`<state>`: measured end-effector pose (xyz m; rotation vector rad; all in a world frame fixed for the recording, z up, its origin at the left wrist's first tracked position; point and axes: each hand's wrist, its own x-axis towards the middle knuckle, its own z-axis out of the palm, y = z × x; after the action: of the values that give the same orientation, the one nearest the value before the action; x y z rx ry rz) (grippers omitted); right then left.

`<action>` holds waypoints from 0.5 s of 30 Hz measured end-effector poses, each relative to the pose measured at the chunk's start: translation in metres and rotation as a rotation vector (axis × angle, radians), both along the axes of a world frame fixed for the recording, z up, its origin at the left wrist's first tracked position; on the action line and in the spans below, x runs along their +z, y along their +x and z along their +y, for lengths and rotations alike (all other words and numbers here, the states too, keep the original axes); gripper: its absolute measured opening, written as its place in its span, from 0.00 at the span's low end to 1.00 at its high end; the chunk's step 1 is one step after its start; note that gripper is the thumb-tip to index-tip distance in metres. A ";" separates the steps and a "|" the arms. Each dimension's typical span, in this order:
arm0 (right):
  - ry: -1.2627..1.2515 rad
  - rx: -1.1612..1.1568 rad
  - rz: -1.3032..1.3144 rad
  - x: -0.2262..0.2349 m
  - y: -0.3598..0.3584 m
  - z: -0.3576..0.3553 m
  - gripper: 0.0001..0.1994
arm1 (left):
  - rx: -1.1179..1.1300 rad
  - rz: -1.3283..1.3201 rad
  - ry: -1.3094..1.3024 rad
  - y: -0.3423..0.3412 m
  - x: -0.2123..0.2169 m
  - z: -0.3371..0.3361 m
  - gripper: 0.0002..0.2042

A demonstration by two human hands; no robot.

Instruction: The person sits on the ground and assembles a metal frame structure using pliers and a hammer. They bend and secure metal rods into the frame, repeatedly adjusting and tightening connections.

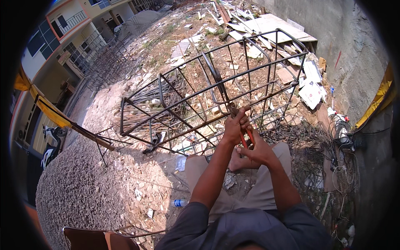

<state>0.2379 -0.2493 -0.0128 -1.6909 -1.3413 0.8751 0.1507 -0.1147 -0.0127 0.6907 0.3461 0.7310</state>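
Observation:
A cage of dark steel bars (pixel 183 100), with square hoops along it, stretches across the space in front of me. My right hand (pixel 260 151) is closed around the orange-red handles of a pair of pincers (pixel 248 139). Just ahead of it, my left hand (pixel 236 127) is closed against the cage's near bar, its fingers curled over the upper part of the tool. What lies inside those fingers is hidden. A dark joint of metal (pixel 232 109) shows at the bar just beyond the left fingertips.
Bundled rods (pixel 154 104) lie under the cage's left end. A gravel heap (pixel 79 191) stands at left, near a plastic bottle (pixel 179 203). White boards (pixel 277 29) and scrap lie toward the concrete wall (pixel 354 46) at right. Tangled wire (pixel 304 135) covers ground beside my knee.

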 end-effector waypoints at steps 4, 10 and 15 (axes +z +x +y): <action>0.081 -0.288 -0.579 0.004 -0.042 -0.009 0.43 | 0.039 -0.028 -0.050 0.005 0.003 0.000 0.18; 0.038 -0.295 -0.508 -0.014 -0.026 0.004 0.37 | 0.085 0.015 -0.033 0.012 0.005 -0.003 0.17; 0.144 -0.092 -0.044 -0.024 -0.003 0.006 0.30 | 0.105 0.099 0.001 0.011 0.002 0.001 0.17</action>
<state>0.2352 -0.2433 -0.0365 -1.6540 -1.3121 0.6759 0.1613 -0.1136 -0.0110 0.7155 0.4751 0.7979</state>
